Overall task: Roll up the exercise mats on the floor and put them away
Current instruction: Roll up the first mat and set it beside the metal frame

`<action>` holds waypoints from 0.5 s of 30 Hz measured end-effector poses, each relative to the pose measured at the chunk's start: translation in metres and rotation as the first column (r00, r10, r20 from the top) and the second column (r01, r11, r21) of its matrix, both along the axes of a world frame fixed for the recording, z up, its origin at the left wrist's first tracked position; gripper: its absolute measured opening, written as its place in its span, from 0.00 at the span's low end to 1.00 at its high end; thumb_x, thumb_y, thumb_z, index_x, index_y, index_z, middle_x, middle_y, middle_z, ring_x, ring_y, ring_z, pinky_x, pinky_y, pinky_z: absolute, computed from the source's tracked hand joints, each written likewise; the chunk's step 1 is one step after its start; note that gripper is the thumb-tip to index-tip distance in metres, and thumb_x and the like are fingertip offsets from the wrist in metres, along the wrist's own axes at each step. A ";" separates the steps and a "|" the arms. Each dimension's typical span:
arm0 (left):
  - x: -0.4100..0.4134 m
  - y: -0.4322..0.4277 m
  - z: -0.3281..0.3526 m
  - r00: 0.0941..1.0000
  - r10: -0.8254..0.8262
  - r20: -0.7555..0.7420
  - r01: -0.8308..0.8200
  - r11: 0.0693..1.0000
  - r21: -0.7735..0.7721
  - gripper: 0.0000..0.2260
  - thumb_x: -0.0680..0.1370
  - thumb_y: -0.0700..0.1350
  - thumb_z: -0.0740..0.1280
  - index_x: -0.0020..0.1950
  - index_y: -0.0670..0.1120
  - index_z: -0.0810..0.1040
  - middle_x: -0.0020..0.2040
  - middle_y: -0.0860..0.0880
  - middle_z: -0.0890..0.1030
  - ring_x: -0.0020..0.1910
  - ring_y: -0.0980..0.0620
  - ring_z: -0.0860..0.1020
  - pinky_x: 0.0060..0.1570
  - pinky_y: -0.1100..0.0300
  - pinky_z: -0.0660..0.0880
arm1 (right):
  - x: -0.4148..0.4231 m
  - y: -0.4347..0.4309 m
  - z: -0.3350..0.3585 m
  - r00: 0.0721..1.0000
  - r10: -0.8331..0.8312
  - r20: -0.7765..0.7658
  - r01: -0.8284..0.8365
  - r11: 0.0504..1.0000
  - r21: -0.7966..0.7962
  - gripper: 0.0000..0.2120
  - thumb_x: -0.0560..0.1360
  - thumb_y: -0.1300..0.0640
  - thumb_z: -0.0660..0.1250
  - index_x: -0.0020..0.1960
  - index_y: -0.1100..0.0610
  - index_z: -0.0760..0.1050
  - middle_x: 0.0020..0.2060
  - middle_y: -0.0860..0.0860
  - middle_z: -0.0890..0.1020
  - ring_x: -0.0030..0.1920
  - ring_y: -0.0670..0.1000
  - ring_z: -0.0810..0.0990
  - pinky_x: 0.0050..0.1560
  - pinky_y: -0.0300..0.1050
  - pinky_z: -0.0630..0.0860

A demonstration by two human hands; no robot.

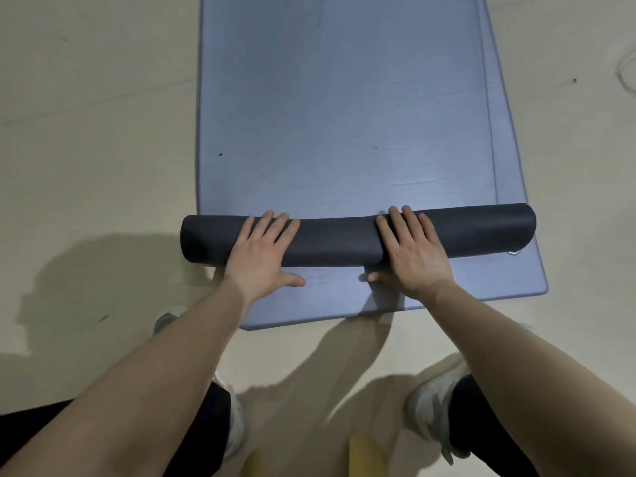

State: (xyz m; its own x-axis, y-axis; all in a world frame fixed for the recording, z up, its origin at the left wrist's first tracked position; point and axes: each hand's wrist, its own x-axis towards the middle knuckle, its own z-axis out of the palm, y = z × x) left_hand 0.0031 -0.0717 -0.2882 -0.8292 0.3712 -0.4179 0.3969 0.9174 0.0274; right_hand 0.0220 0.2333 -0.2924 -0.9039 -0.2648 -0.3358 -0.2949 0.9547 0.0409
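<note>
On the floor [86, 132], the blue exercise mat [344, 115] has only its near end wound into a dark roll [337, 242]; left hand [261, 256] and right hand [413, 253] press it flat-fingered, most length unrolled, what looks like a second mat [481, 280] beneath untouched.

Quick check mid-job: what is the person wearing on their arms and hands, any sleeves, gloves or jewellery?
Nothing shows. The left hand and right hand are ungloved, with no rings visible. The left forearm and right forearm are bare to the frame edge: no sleeve, watch or band at either wrist.
</note>
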 end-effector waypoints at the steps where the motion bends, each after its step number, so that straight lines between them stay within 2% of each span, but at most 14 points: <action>1: -0.009 0.002 0.001 1.000 0.025 -0.001 -0.025 0.999 0.026 0.51 0.69 0.77 0.63 0.83 0.51 0.53 0.82 0.50 0.59 0.81 0.46 0.55 0.79 0.47 0.48 | -0.010 -0.001 -0.001 1.000 -0.003 -0.004 0.003 1.000 -0.020 0.55 0.65 0.21 0.62 0.78 0.58 0.62 0.75 0.59 0.68 0.76 0.64 0.64 0.78 0.61 0.58; 4: -0.035 0.005 0.003 0.998 0.058 0.039 -0.061 0.994 0.091 0.46 0.67 0.76 0.67 0.79 0.54 0.63 0.77 0.51 0.66 0.75 0.47 0.63 0.75 0.51 0.58 | -0.029 0.006 -0.004 0.999 0.022 -0.040 -0.026 0.995 -0.093 0.53 0.65 0.16 0.53 0.72 0.56 0.69 0.65 0.54 0.76 0.66 0.60 0.73 0.72 0.57 0.64; 7: -0.054 -0.003 0.007 0.989 0.116 0.097 -0.131 0.977 0.170 0.45 0.64 0.75 0.70 0.74 0.53 0.70 0.69 0.50 0.70 0.68 0.48 0.69 0.67 0.52 0.68 | -0.051 0.014 -0.001 0.999 0.049 -0.014 -0.051 0.989 -0.136 0.50 0.65 0.15 0.51 0.67 0.52 0.74 0.58 0.51 0.81 0.58 0.57 0.79 0.64 0.55 0.70; 9: -0.062 -0.006 0.010 0.993 0.115 -0.004 -0.113 0.980 0.162 0.42 0.66 0.78 0.65 0.71 0.51 0.72 0.64 0.51 0.76 0.63 0.47 0.75 0.66 0.52 0.68 | -0.076 0.014 0.009 0.996 0.045 0.079 -0.036 0.992 -0.118 0.47 0.63 0.14 0.50 0.62 0.48 0.76 0.51 0.49 0.82 0.51 0.56 0.80 0.55 0.53 0.74; 12: -0.068 0.000 0.008 0.941 0.175 -0.290 -0.137 0.980 0.147 0.31 0.75 0.74 0.53 0.65 0.54 0.76 0.58 0.49 0.79 0.57 0.44 0.77 0.65 0.47 0.66 | -0.119 0.013 0.031 0.950 -0.069 0.305 0.119 0.981 -0.150 0.38 0.61 0.14 0.53 0.49 0.45 0.76 0.41 0.46 0.81 0.44 0.54 0.79 0.45 0.50 0.74; 14: -0.076 0.007 0.009 0.910 0.260 -0.322 -0.204 0.959 0.197 0.27 0.78 0.70 0.52 0.63 0.55 0.78 0.56 0.48 0.80 0.55 0.44 0.77 0.62 0.47 0.67 | -0.138 0.012 0.041 0.885 -0.124 0.449 0.218 0.962 -0.164 0.34 0.62 0.16 0.59 0.44 0.45 0.76 0.40 0.46 0.81 0.45 0.53 0.80 0.44 0.50 0.73; 15: -0.083 0.009 0.009 0.914 0.258 -0.312 -0.203 0.959 0.197 0.27 0.79 0.70 0.52 0.63 0.55 0.79 0.55 0.48 0.80 0.54 0.44 0.78 0.60 0.47 0.67 | -0.140 0.012 0.042 0.869 -0.141 0.475 0.250 0.953 -0.174 0.34 0.62 0.16 0.59 0.45 0.45 0.77 0.41 0.46 0.82 0.48 0.53 0.80 0.45 0.50 0.73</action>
